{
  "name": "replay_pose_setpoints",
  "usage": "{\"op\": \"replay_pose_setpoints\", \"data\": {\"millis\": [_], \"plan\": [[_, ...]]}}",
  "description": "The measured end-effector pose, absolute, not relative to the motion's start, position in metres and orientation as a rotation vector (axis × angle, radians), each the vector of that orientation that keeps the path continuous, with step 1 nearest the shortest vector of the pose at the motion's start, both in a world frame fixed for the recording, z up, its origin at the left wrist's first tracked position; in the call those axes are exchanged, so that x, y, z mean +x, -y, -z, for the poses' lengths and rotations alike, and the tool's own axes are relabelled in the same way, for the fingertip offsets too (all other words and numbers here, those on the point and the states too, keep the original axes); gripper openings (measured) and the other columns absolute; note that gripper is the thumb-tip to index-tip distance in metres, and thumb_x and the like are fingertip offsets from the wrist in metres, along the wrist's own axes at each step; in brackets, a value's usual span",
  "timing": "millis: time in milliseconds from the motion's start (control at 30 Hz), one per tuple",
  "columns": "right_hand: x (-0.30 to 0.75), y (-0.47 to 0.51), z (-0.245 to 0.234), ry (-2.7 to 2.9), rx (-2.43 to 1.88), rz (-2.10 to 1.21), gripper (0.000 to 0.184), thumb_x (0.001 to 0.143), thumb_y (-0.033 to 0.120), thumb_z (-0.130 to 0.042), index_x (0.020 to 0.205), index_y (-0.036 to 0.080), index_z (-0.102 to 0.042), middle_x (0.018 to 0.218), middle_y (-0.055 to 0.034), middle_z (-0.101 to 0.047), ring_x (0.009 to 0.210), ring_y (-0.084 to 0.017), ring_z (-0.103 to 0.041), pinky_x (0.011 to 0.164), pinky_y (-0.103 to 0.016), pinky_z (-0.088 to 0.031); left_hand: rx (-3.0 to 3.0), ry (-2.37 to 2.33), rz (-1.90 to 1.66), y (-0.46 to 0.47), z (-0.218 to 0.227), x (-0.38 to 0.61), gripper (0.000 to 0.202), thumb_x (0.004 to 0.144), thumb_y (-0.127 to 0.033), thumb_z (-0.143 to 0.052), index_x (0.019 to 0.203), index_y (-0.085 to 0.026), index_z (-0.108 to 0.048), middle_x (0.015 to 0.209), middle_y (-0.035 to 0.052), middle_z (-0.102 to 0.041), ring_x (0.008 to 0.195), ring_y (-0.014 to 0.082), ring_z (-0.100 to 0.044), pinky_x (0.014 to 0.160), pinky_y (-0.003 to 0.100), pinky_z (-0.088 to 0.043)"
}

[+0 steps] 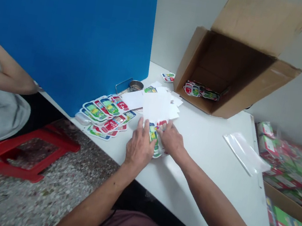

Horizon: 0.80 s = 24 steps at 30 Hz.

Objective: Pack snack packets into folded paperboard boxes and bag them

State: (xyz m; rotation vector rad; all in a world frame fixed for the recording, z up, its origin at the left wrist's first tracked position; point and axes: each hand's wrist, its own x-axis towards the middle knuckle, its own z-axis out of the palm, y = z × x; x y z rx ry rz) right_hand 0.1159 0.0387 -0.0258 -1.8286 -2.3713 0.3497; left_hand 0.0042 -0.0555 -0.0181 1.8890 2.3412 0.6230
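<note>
Head view: left hand (139,147) and right hand (172,139) lie with fingers spread on a stack of printed cards (152,138) under white sheets (158,106), near the table (208,153) edge; whether either hand actually grips, one cannot tell. More cards (104,115) fan out just left, by a blue partition (66,29). Far right, an open carton (232,76) holds loose cards (201,91); a co-worker's arm (3,75) rests left.

Cardboard box (189,65) on table (205,149) w/ printed packets (201,91) inside; more packets (104,115) to L, packed carton (289,201) to R
</note>
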Motion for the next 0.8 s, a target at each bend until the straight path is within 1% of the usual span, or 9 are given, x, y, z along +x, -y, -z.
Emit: {"op": "replay_pose_setpoints", "data": {"millis": [133,233,333,467,533,600,667,733,800], "plan": [[0.121,-0.031,0.024,2.437,-1.723,-0.158,0.061,0.107,0.038,-0.044,0.159,0.012,-0.026,0.146,-0.0251,-0.055,0.124,-0.036,-0.060,0.093,-0.045,-0.054,2.079,-2.114,-0.579,0.050,0.030,-0.009,0.039,0.102,-0.030,-0.050,0.136,-0.023,-0.067,0.153,0.0077,-0.059,0.148,0.0426,-0.040,0.119,0.061,-0.038],[0.132,-0.028,0.028,2.572,-1.457,0.072,0.045,0.107,0.023,-0.037,0.151,0.019,-0.044,0.156,-0.0184,-0.049,0.143,-0.036,-0.042,0.116,-0.057,-0.036,2.036,-2.057,-0.535,0.047,0.034,-0.014,0.039,0.101,-0.034,-0.053,0.135,-0.028,-0.069,0.150,0.0071,-0.062,0.147,0.0455,-0.042,0.117,0.068,-0.035],[0.143,-0.030,0.037,2.665,-1.330,0.107,0.037,0.107,0.023,-0.036,0.137,0.020,-0.057,0.143,-0.0149,-0.063,0.148,-0.034,-0.036,0.125,-0.065,-0.012,2.035,-2.022,-0.460,0.046,0.031,-0.018,0.042,0.099,-0.038,-0.056,0.139,-0.031,-0.066,0.154,0.0065,-0.058,0.136,0.0439,-0.054,0.113,0.067,-0.040],[0.150,-0.035,0.043,2.615,-1.355,0.025,0.035,0.109,0.031,-0.039,0.134,0.025,-0.062,0.134,-0.0120,-0.070,0.149,-0.033,-0.038,0.124,-0.071,-0.006,2.025,-2.003,-0.485,0.049,0.028,-0.023,0.045,0.094,-0.042,-0.064,0.136,-0.027,-0.067,0.157,0.0083,-0.054,0.126,0.0383,-0.064,0.108,0.058,-0.049],[0.157,-0.037,0.043,2.537,-1.338,-0.060,0.033,0.107,0.032,-0.043,0.129,0.026,-0.067,0.142,-0.0111,-0.065,0.149,-0.033,-0.039,0.125,-0.068,-0.010,2.015,-1.990,-0.663,0.052,0.033,-0.025,0.040,0.093,-0.042,-0.066,0.130,-0.026,-0.071,0.159,0.0084,-0.052,0.134,0.0359,-0.059,0.114,0.053,-0.047],[0.167,-0.039,0.045,2.313,-1.349,-0.210,0.037,0.103,0.036,-0.053,0.136,0.025,-0.065,0.156,-0.0119,-0.053,0.149,-0.033,-0.038,0.125,-0.061,-0.023,1.935,-1.976,-0.933,0.058,0.043,-0.025,0.044,0.094,-0.042,-0.066,0.134,-0.025,-0.067,0.165,0.0084,-0.043,0.145,0.0337,-0.049,0.121,0.049,-0.041],[0.177,-0.035,0.049,2.016,-1.386,-0.498,0.061,0.095,0.044,-0.064,0.152,0.023,-0.051,0.164,-0.0139,-0.042,0.147,-0.034,-0.044,0.118,-0.055,-0.040,1.668,-1.970,-1.188,0.062,0.056,-0.020,0.062,0.096,-0.045,-0.065,0.151,-0.021,-0.051,0.169,0.0116,-0.035,0.152,0.0320,-0.041,0.124,0.046,-0.039],[0.181,-0.026,0.054,1.778,-1.378,-0.881,0.075,0.094,0.054,-0.063,0.159,0.023,-0.042,0.162,-0.0138,-0.046,0.139,-0.034,-0.054,0.109,-0.051,-0.051,1.317,-1.897,-1.282,0.065,0.067,-0.011,0.075,0.098,-0.047,-0.061,0.161,-0.018,-0.033,0.166,0.0160,-0.041,0.148,0.0312,-0.047,0.118,0.044,-0.046],[0.178,-0.009,0.060,1.626,-1.311,-1.143,0.068,0.101,0.058,-0.049,0.159,0.025,-0.042,0.157,-0.0103,-0.053,0.134,-0.031,-0.059,0.108,-0.049,-0.052,1.117,-1.810,-1.262,0.063,0.073,-0.002,0.069,0.103,-0.044,-0.050,0.162,-0.017,-0.030,0.157,0.0158,-0.054,0.138,0.0289,-0.059,0.113,0.043,-0.051]]}}
